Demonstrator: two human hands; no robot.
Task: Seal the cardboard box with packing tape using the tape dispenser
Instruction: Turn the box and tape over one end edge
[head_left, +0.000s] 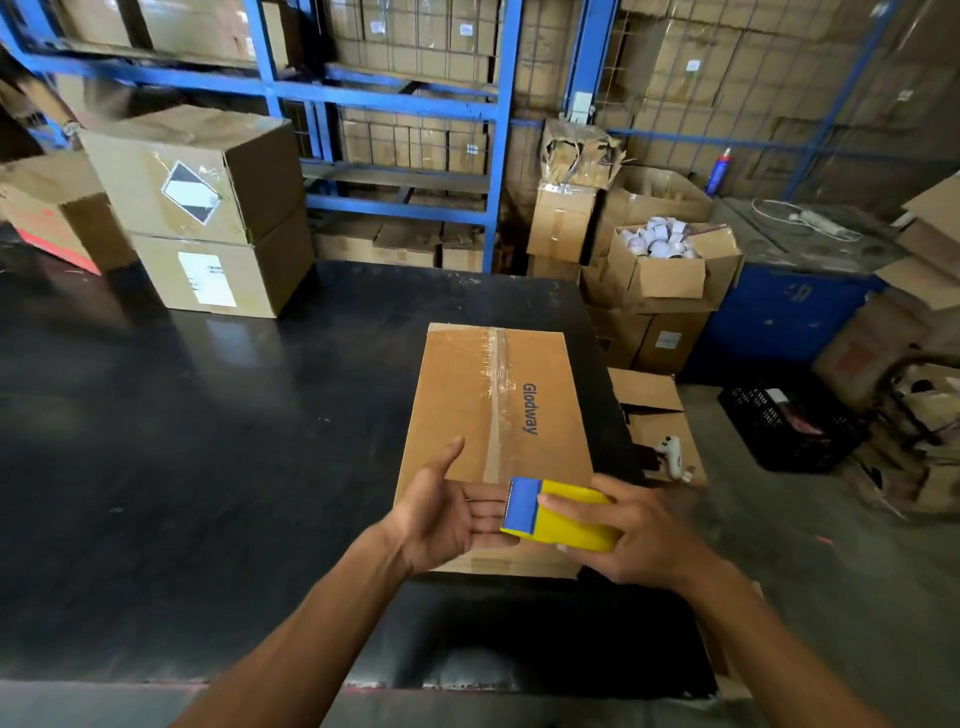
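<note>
A flat cardboard box (467, 395) printed "Glodway" lies on the black table (208, 441), with clear packing tape along its centre seam. Over its near end my right hand (639, 535) grips a yellow and blue tape dispenser (556, 514), blue end pointing left. My left hand (447, 514) is held palm up, fingers spread, right beside the dispenser's blue end and partly under it. Whether the left fingers touch the dispenser cannot be told.
Two stacked cardboard boxes (208, 208) stand at the table's back left. Off the right edge sit open cartons (670, 265), a black crate (789, 431) and a blue cabinet (789, 306). Blue shelving (493, 130) full of boxes fills the background.
</note>
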